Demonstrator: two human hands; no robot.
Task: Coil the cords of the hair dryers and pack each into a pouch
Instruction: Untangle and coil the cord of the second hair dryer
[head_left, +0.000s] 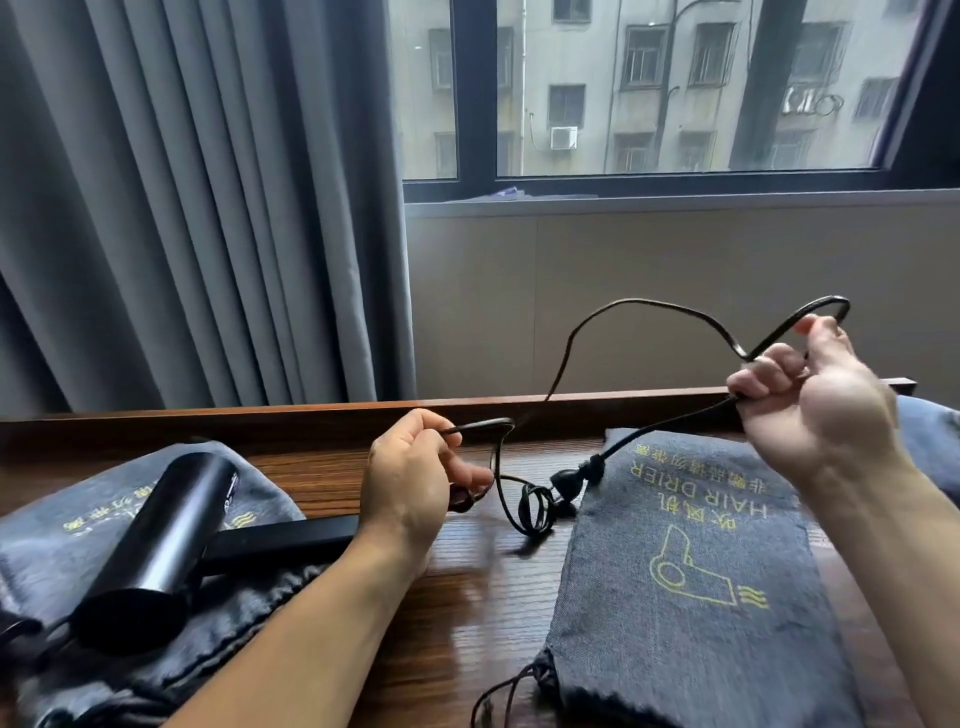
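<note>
A black hair dryer (156, 540) lies on a grey pouch (62, 525) at the left, its handle pointing right toward my left wrist. Its black cord (597, 317) arcs up between my hands. My left hand (415, 478) pinches a bend of the cord low over the table. My right hand (810, 395) is raised at the right and grips a loop of the cord. The plug (569, 480) hangs from my right hand and touches the top edge of a second grey pouch (691, 582) printed HAIR DRIER, flat on the table.
The dark wooden table (467, 597) has a raised back rail (311, 410). Grey curtains (182, 208) hang at the back left, a window (675, 88) at the back right. The pouch drawstring (498, 696) trails near the front edge. More grey fabric (930, 431) shows at the far right.
</note>
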